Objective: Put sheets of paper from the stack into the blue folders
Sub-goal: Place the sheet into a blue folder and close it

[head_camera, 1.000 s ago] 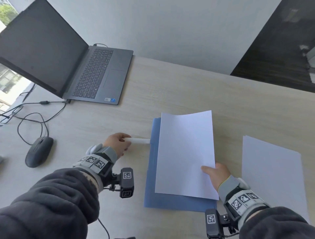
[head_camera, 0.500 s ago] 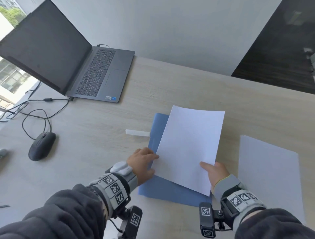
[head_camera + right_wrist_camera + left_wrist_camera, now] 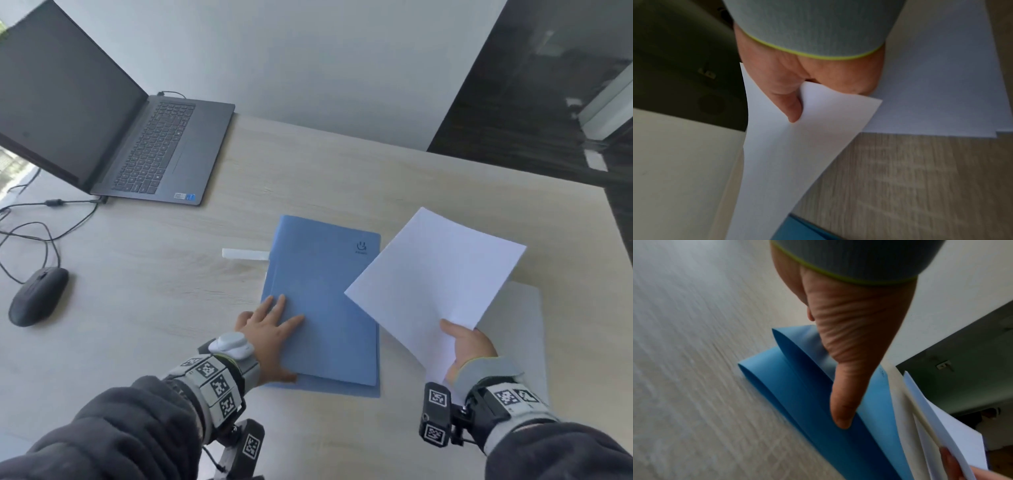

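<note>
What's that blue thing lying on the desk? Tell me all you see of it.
It is a blue folder of thin card, lying closed and flat on the wooden desk, atop a second blue one whose edge peeks out below. A small dark logo marks its far right corner. The left hand rests with straight fingers on its left edge, where the left wrist view shows the covers slightly parted.

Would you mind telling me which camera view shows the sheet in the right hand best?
The head view: the whole sheet of paper shows there, lifted and tilted, pinched at its near corner by the right hand. The right wrist view shows only the curled corner under the thumb; the left wrist view shows just an edge-on sliver.
</note>
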